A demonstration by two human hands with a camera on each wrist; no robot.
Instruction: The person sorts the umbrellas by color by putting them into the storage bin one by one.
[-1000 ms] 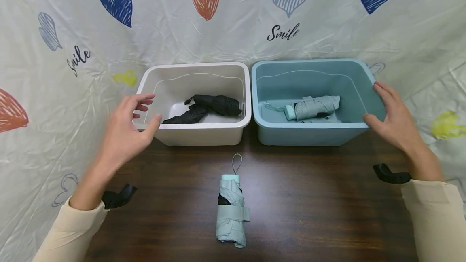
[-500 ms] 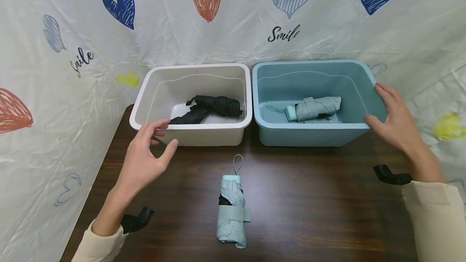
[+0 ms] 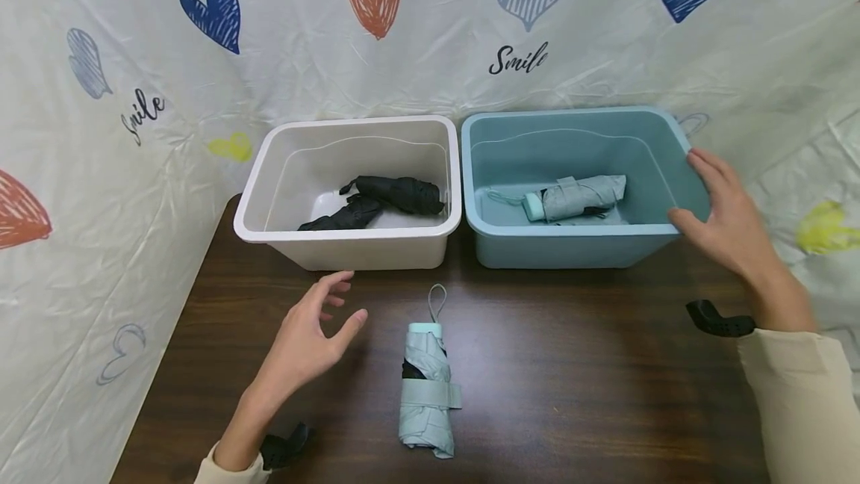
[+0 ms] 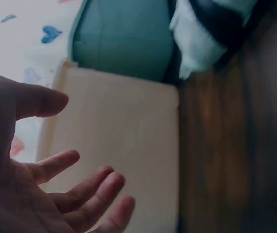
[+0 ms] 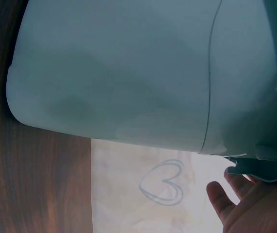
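Note:
My left hand [image 3: 305,338] hovers over the table with fingers spread and holds nothing. To its right lies a folded pale-green umbrella [image 3: 426,417], strap wrapped round it and wrist loop pointing at the bins. The same umbrella [image 4: 191,43] shows in part at the top of the left wrist view. At the right end of the blue bin [image 3: 564,249], my right hand [image 3: 728,226] rests on the rim, thumb by the front corner and fingers along the side. Inside that bin lies another pale-green folded umbrella [image 3: 584,197].
Left of the blue bin stands a whitish bin [image 3: 376,252] with two black folded umbrellas [image 3: 403,195] in it. Both bins sit at the back of the dark wooden table [image 3: 571,379], against a white sheet [image 3: 430,81] printed with hearts.
My left hand has moved from the whitish bin's left end toward me and to the right, nearer the umbrella on the table. The right hand has stayed at the blue bin.

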